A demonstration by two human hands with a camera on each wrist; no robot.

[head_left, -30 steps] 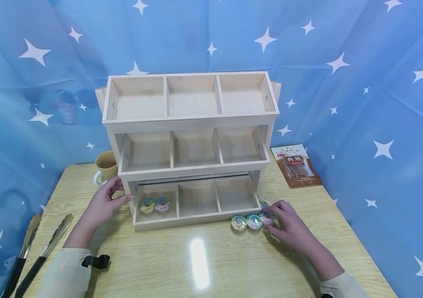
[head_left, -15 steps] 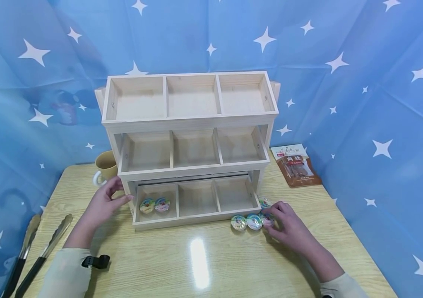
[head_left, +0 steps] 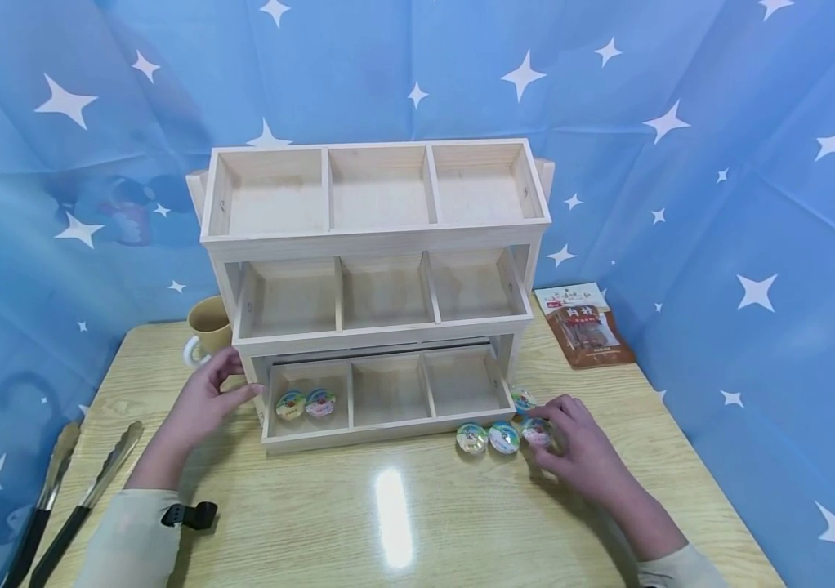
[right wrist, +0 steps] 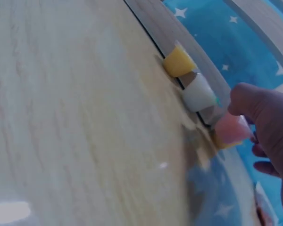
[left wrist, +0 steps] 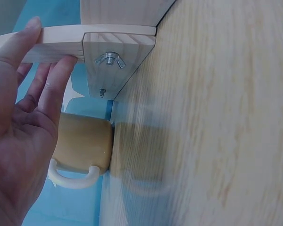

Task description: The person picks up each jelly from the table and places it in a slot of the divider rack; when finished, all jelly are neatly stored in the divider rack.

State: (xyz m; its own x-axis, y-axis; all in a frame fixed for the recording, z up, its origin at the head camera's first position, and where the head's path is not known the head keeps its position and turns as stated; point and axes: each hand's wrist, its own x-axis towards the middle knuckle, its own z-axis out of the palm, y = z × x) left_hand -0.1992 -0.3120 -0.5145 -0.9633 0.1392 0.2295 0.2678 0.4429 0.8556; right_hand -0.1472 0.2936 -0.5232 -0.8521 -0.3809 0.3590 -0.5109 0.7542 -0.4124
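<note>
Left hand (head_left: 198, 404): fingers gripping rack (head_left: 373, 243), toward table's (head_left: 300, 514) left edge. Right hand (head_left: 582, 447): fingers pinching pink cup (head_left: 538, 433), toward right edge.

Tan mug (head_left: 208, 327), white handle. Blue star-print cloth (head_left: 359, 73) behind it. Blk-handled tongs (head_left: 110, 469) (prob. one pr, ends cut off) L of mug, nearer cam. Brown pkt (head_left: 585, 328) well R of it.

Clock dirs from rack ctr, head view. 3-tier rack (head_left: 377, 242): pale wood, smooth, matt; metal wing nut (left wrist: 110, 59), shiny (L wrist view). Jelly cups (head_left: 503, 438), 5 o'c: translucent plastic w/ glossy lids. Pouch (head_left: 585, 327), 3 o'c: shiny plastic. Mug (head_left: 212, 331), 9 o'c: smooth, glossy. Tongs (head_left: 100, 487), 8 o'c: metal, blk handles. Table (head_left: 314, 506), 6 o'c: wood-grain, glossy. Curtain (head_left: 359, 65), 12 o'c: creased cloth.
</note>
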